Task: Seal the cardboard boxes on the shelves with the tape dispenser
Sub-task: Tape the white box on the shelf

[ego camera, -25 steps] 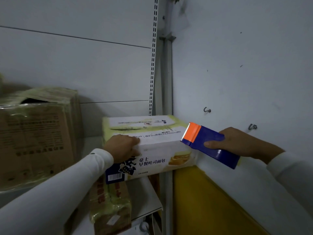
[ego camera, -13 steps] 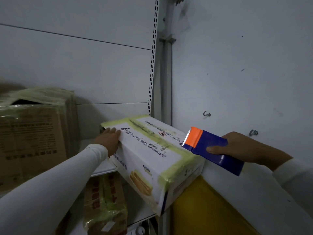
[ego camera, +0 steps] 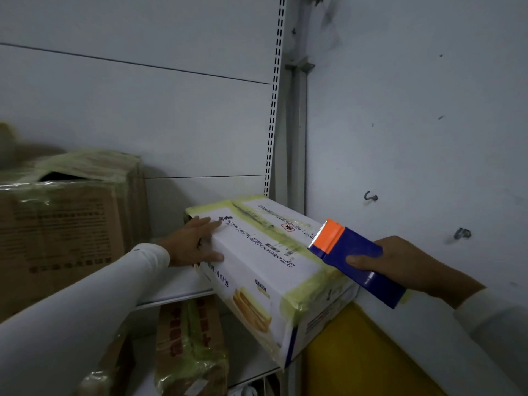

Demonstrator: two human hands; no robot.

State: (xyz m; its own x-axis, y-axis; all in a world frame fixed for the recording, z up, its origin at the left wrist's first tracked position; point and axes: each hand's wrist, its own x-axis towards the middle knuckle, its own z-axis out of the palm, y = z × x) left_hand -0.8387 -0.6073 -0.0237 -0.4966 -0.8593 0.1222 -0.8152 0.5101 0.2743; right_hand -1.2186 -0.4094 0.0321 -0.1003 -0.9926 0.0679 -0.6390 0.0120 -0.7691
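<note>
White box [ego camera: 274,270] now tipped, top seam facing out. Left hand [ego camera: 194,244] flat, bracing it; right hand [ego camera: 405,267] grips tape dispenser [ego camera: 351,258] at seam. Ready to tape.

The box [ego camera: 265,270] lies between the left hand [ego camera: 194,244] and the right hand [ego camera: 405,264], which holds the tape dispenser [ego camera: 351,258] at its right edge.

The white box [ego camera: 265,270] has black Chinese writing on its top and side, upside down and too blurry to read. The brown box [ego camera: 65,224] has faint print, also unreadable.
</note>
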